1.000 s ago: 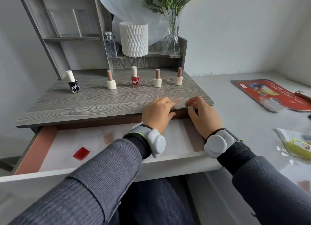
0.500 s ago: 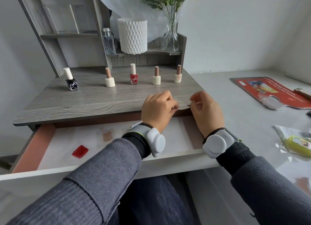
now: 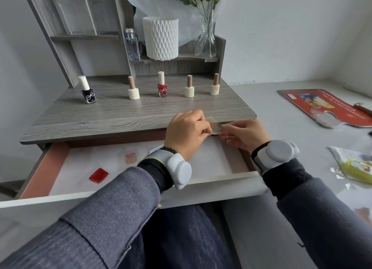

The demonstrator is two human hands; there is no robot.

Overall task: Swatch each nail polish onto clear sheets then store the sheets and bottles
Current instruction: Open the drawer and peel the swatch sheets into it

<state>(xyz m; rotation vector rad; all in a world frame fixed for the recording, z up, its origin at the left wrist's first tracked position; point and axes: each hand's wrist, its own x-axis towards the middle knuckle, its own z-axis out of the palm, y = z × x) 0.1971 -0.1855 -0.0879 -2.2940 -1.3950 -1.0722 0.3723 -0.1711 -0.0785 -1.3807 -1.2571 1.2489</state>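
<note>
Both hands meet at the front edge of the grey wooden desk top (image 3: 112, 117), over the open drawer (image 3: 40, 174). My left hand (image 3: 186, 134) and my right hand (image 3: 244, 134) pinch a small clear sheet (image 3: 217, 127) with a pale beige swatch between them. In the drawer lie a sheet with a red swatch (image 3: 98, 175) and a sheet with a beige swatch (image 3: 130, 158). Standing in a row on the desk top are a black polish bottle (image 3: 88, 94), a cream bottle (image 3: 133, 90), a red bottle (image 3: 162, 87) and two more cream bottles (image 3: 189, 88) (image 3: 215, 86).
A shelf behind holds a white ribbed vase (image 3: 161, 37), a glass perfume bottle (image 3: 132, 45) and a glass vase with flowers (image 3: 205, 37). On the white table to the right lie a red package (image 3: 322, 105) and a plastic bag with a yellow item (image 3: 356, 166).
Both hands have drawn back from the desk top's edge toward the drawer, lifting the small beige-swatched sheet off the wood between their fingertips.
</note>
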